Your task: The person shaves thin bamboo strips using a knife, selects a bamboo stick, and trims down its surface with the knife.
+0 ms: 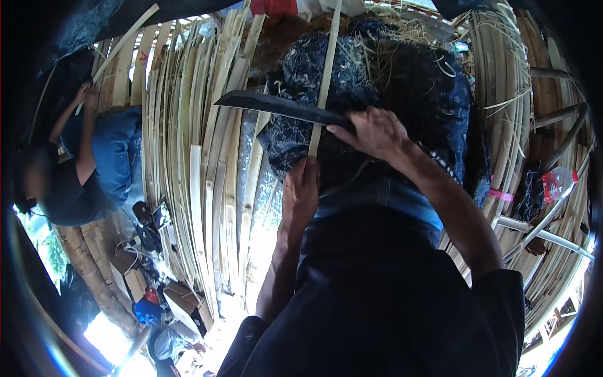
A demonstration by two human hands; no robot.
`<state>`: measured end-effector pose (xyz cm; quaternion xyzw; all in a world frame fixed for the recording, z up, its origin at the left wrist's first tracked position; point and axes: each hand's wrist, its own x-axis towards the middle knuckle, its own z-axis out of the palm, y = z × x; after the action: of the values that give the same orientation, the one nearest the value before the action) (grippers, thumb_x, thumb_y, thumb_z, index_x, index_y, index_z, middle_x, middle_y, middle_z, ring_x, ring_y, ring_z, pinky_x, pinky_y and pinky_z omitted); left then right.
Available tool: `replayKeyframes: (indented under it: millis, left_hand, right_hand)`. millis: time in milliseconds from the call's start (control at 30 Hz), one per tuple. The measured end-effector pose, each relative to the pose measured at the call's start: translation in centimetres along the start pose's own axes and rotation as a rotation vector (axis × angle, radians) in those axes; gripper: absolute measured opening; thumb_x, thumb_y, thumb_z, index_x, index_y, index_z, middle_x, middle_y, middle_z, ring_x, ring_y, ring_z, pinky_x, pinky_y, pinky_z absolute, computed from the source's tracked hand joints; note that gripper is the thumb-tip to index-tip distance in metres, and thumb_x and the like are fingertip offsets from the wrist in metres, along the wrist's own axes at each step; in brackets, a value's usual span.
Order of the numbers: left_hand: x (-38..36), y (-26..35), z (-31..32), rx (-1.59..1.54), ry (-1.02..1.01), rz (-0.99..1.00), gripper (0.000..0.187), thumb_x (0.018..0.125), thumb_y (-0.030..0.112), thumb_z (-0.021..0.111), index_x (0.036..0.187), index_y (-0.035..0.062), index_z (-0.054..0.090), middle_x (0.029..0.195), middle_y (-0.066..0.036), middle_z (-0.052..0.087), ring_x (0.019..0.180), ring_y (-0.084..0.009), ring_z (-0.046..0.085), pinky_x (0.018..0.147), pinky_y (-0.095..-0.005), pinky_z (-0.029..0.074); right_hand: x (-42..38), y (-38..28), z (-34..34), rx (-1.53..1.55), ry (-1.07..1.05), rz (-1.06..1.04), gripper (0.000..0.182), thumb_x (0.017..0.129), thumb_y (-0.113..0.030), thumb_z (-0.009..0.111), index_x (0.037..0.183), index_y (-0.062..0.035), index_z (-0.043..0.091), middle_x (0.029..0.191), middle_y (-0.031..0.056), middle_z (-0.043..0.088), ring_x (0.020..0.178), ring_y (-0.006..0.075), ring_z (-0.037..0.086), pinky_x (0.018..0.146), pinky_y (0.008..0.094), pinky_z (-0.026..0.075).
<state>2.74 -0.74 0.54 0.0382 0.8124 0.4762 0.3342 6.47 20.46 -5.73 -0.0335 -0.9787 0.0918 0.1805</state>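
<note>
My right hand (379,133) is closed round the handle of a machete (276,105), whose dark blade points left across my lap. Under the blade runs a long pale bamboo strip (328,69), reaching away from me. The blade overlaps the strip in this view. My left hand (303,188) pinches the near end of that strip, thumb on top. A dark blue patterned cloth (326,63) covers my legs beneath both hands, with thin shavings (402,34) scattered over its far part.
Many long bamboo slats (195,125) lie to the left, and a bundle of strips (499,94) curves along the right. Another person (81,151) sits at the far left, holding a strip. A clear plastic bottle (558,184) and cardboard boxes (187,301) are around me.
</note>
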Motion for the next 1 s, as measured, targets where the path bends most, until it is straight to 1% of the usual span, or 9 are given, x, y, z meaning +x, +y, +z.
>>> replayKeyframes:
  millis: [33,67,133,267,433,533,600,667,1000]
  left_hand:
    - [-0.7,0.4,-0.3,0.028,-0.02,-0.067,0.039,0.105,0.03,0.044,0.079,0.003,0.056,0.06,-0.005,0.048,0.054,-0.0142,0.046,0.053,-0.0336,0.035]
    - [-0.9,0.7,-0.5,0.053,-0.04,-0.125,0.041,0.105,0.031,0.044,0.079,0.0026,0.056,0.059,-0.006,0.049,0.053,-0.0149,0.047,0.053,-0.0338,0.035]
    - [-0.5,0.7,-0.5,0.067,-0.023,-0.073,0.042,0.105,0.033,0.044,0.079,0.0026,0.056,0.06,-0.006,0.049,0.053,-0.0153,0.047,0.053,-0.034,0.036]
    - [0.6,0.0,0.1,0.028,-0.014,-0.032,0.044,0.105,0.035,0.042,0.079,0.0023,0.056,0.06,-0.006,0.049,0.054,-0.016,0.048,0.053,-0.0345,0.036]
    - [-0.5,0.5,0.5,0.083,0.041,0.058,0.043,0.106,0.033,0.041,0.081,0.0014,0.056,0.061,-0.008,0.051,0.055,-0.0169,0.049,0.054,-0.0352,0.037]
    - [-1.6,-0.1,-0.1,0.13,0.025,0.06,0.041,0.106,0.032,0.041,0.084,0.0013,0.057,0.062,-0.007,0.05,0.056,-0.0167,0.049,0.055,-0.0352,0.037]
    - [-3.4,-0.3,-0.8,0.126,0.003,-0.06,0.038,0.106,0.03,0.042,0.086,0.0013,0.057,0.063,-0.007,0.05,0.056,-0.0162,0.048,0.055,-0.0351,0.037]
    - [-4.5,-0.3,-1.5,0.149,0.006,-0.05,0.037,0.106,0.029,0.042,0.087,0.0013,0.057,0.064,-0.007,0.051,0.057,-0.0162,0.048,0.055,-0.0351,0.037]
    - [-9.5,-1.2,-3.8,0.248,0.021,0.031,0.035,0.107,0.026,0.039,0.09,0.001,0.057,0.066,-0.009,0.052,0.057,-0.0174,0.047,0.056,-0.0362,0.039]
  right_hand:
    - [0.7,0.1,-1.1,0.207,-0.292,0.089,0.056,0.09,-0.059,0.062,0.076,-0.0056,0.062,0.052,0.0132,0.058,0.047,0.0269,0.065,0.043,0.0385,0.053]
    - [0.8,-0.1,-1.9,0.21,-0.291,0.086,0.056,0.09,-0.059,0.062,0.076,-0.0056,0.062,0.052,0.0132,0.058,0.047,0.0269,0.065,0.043,0.0385,0.053]
    - [0.8,-0.5,-3.0,0.257,-0.369,0.04,0.06,0.093,-0.06,0.057,0.069,-0.005,0.063,0.054,0.0154,0.06,0.049,0.0286,0.066,0.046,0.0387,0.056]
    - [0.4,-0.6,-2.7,0.274,-0.383,-0.02,0.062,0.092,-0.062,0.056,0.073,-0.0039,0.065,0.056,0.017,0.062,0.054,0.0303,0.068,0.05,0.0401,0.057]
    - [0.3,-1.1,-2.8,0.191,-0.418,0.031,0.065,0.092,-0.066,0.052,0.08,-0.0041,0.069,0.061,0.0186,0.064,0.064,0.033,0.071,0.06,0.0435,0.059]
    - [0.3,-0.6,-1.9,0.173,-0.407,0.102,0.066,0.092,-0.067,0.051,0.082,-0.0045,0.069,0.063,0.0188,0.065,0.065,0.0342,0.071,0.062,0.0451,0.059]
    - [0.2,-0.6,-1.6,0.184,-0.408,0.174,0.066,0.092,-0.068,0.051,0.083,-0.0047,0.069,0.064,0.0191,0.066,0.066,0.0349,0.071,0.063,0.046,0.059]
    - [0.0,-0.7,-2.0,0.212,-0.476,0.114,0.066,0.091,-0.068,0.051,0.093,-0.0053,0.07,0.069,0.0212,0.066,0.072,0.0361,0.07,0.068,0.0474,0.058]
    - [-0.5,-1.2,-2.4,0.192,-0.548,0.092,0.072,0.091,-0.073,0.045,0.098,-0.0059,0.07,0.081,0.0248,0.067,0.083,0.0378,0.07,0.078,0.0491,0.056]
